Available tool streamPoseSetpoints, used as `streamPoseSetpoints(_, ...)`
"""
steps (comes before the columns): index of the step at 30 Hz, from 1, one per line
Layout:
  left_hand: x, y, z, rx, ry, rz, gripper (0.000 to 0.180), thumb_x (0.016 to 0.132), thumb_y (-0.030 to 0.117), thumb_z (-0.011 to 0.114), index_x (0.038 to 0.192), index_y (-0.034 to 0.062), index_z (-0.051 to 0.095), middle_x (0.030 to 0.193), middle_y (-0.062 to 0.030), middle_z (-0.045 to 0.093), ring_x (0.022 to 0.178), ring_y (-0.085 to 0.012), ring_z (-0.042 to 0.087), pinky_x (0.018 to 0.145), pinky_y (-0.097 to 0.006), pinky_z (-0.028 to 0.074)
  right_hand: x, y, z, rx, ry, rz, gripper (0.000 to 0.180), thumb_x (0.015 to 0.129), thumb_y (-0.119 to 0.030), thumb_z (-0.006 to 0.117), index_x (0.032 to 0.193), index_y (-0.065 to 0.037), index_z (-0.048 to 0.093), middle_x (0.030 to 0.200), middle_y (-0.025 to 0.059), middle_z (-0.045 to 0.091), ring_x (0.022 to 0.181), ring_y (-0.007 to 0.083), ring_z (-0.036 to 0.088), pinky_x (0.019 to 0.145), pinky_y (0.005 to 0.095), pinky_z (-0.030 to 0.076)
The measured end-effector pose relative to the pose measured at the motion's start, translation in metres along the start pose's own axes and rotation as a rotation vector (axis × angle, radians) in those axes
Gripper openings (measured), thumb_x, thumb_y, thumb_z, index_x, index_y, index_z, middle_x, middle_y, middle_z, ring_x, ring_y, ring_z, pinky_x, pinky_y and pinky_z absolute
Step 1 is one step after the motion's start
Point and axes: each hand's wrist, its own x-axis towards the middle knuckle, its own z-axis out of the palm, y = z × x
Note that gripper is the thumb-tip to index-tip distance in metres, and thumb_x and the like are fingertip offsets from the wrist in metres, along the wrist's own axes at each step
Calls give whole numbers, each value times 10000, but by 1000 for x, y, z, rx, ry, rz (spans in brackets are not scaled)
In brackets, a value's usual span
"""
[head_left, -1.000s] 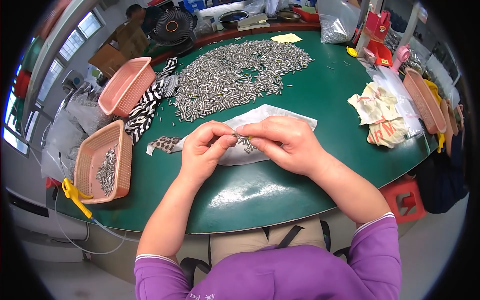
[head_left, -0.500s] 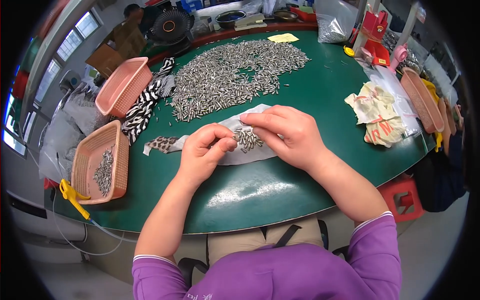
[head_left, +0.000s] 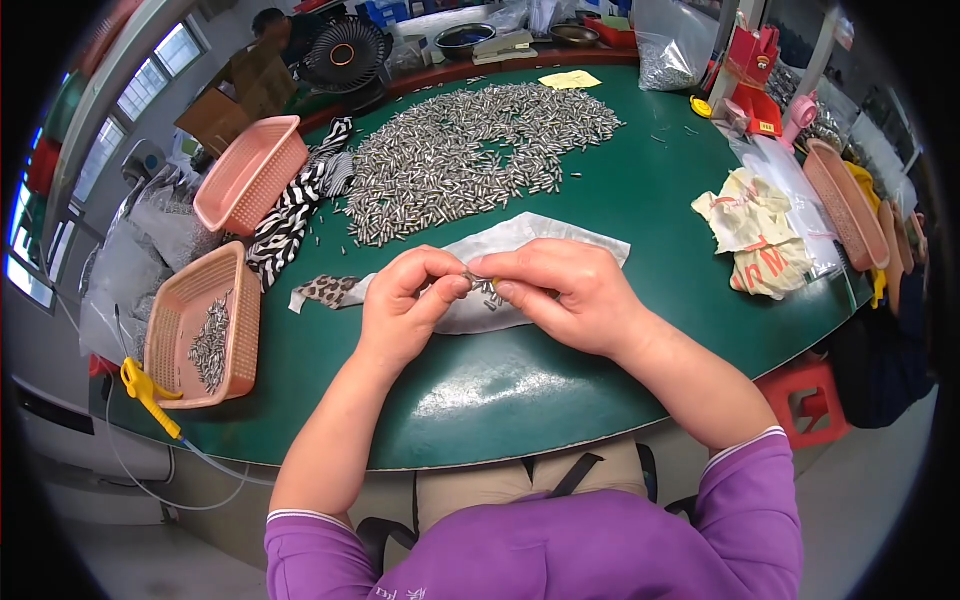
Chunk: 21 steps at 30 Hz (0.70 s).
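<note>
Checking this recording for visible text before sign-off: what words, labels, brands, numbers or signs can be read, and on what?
Wording is not copied out here; where it stands:
Crumpled cream cloth or bag, right: large red lettering, partly folded.
Purple shirt, lower edge: pale characters, too small to read.
Red bin, upper right: small label, too small to read.
Yellow paper beyond the metal pieces: cannot tell if written on.

Small silvery metal cylinders point(head_left: 490, 298), partly hidden, in a loose jumble on a pale grey cloth point(head_left: 545, 231).
</note>
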Motion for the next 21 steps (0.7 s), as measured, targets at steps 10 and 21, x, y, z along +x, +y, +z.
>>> streamPoseSetpoints(10,-2,4,4,-137,-42,-83,44,863,36,649,877,16,612,856,-24,609,774,-100,571,692,-228,461,7,2,-10,-149,107,32,250,800,-44,667,1041,-107,690,861,55,674,760,214,639,643,310,512)
streamPoseSetpoints(21,0,6,6,-216,55,-69,120,805,-31,683,870,33,607,884,-28,600,815,-103,575,740,-240,477,1,-2,-1,46,-2,9,251,811,-104,653,1061,-124,679,845,46,666,759,216,643,659,327,510)
